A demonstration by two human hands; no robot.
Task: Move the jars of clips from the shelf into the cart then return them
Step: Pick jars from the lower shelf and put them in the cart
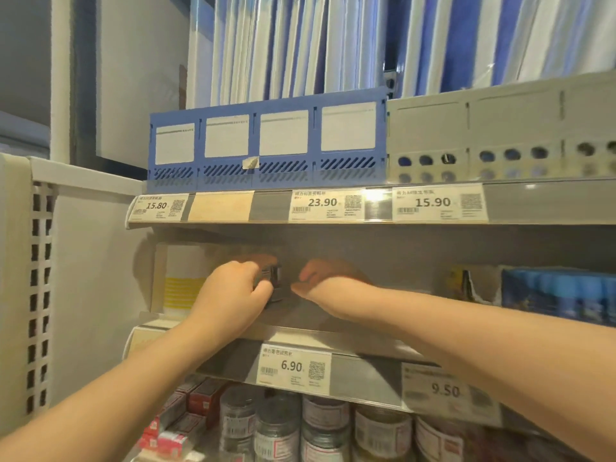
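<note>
Jar (274, 282), clasped in the curled left hand (233, 288), sits on the shelf (300, 320). There is open room toward 3 o'clock past the right hand (333, 278), whose grip is too blurred to tell.

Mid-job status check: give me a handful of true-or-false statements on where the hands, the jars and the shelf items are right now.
1. The left hand and the right hand both reach into the middle shelf. True.
2. The left hand grips a small dark container. True.
3. The blue file rack stands below the hands. False: it stands one level above them.
4. No jars are in view. False: jars stand in rows on the level under the hands.
5. The price tag just under the hands reads 6.90. True.
</note>
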